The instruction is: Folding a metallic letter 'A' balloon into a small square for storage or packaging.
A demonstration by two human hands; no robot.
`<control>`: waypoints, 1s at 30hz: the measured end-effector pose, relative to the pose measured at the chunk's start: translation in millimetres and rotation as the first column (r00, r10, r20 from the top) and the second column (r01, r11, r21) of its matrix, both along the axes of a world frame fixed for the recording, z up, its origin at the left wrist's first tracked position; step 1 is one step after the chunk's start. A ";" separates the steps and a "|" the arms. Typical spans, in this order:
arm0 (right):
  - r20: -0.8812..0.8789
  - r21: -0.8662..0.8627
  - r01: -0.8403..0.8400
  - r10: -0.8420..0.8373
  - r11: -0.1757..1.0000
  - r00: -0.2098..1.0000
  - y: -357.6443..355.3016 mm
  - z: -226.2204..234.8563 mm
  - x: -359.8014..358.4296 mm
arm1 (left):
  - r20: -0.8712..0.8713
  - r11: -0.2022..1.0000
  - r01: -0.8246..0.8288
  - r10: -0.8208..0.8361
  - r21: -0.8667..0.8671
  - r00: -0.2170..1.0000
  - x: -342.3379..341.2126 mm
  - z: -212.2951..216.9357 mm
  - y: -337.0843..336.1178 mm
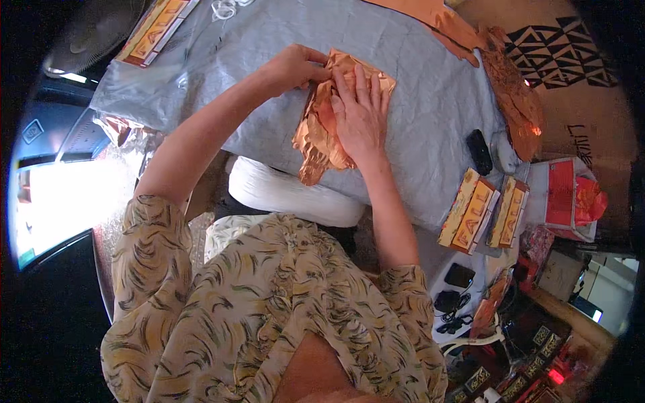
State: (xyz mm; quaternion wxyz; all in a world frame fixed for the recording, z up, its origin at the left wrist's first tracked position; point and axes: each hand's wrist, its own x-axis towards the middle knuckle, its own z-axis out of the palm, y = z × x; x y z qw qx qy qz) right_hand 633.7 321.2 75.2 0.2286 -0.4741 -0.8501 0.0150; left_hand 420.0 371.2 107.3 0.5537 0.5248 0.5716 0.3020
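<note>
A wrinkled sheet of shiny copper-coloured foil (318, 131) lies on the grey covered table (255, 40), its lower left edge crumpled and ragged. My left hand (293, 69) comes in from the left, with its bent fingers closed on the foil's upper left edge; the fingertips are partly hidden. My right hand (361, 117) lies flat across the foil with its fingers stretched out, pressing on its right half. The palm hides part of the sheet.
Two printed oblong packs (468, 211) lie on the right, near a black object (479, 152). Another printed pack (151, 33) rests at the far left. More copper foil (514, 101) hangs over the right edge beside a cardboard box (578, 127). A white bundle (289, 191) sits below the table's front edge.
</note>
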 end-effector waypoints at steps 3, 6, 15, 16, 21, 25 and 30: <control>0.003 -0.009 -0.003 0.004 1.000 1.000 0.1 2.8 -0.3 | -0.013 0.999 0.009 -0.008 0.037 1.000 -0.9 -2.7 1.0; 0.038 -0.004 0.008 -0.008 1.000 0.999 1.8 0.3 -0.4 | -0.021 0.997 0.021 -0.020 0.069 1.000 1.3 5.6 -1.2; 0.033 0.041 -0.027 0.025 0.999 0.999 2.8 -2.2 2.2 | -0.006 0.995 0.102 -0.102 0.004 0.995 -1.6 16.1 -4.0; 0.034 0.039 -0.030 0.028 0.999 0.999 2.3 -0.6 0.8 | -0.007 0.994 0.114 -0.114 0.004 0.993 -2.6 15.2 -4.6; 0.037 0.005 -0.009 0.009 1.000 0.999 0.8 3.0 -0.3 | -0.007 0.988 0.154 -0.154 0.024 0.988 -3.2 15.4 -1.8; 0.024 -0.003 -0.028 0.028 1.000 0.999 1.8 3.5 -1.0 | -0.081 0.994 0.107 -0.105 0.024 0.991 -4.8 12.3 -0.9; 0.058 -0.006 -0.003 0.003 1.000 0.998 0.3 2.9 -0.8 | -0.079 0.998 0.047 -0.045 0.029 0.996 -6.9 8.3 -15.1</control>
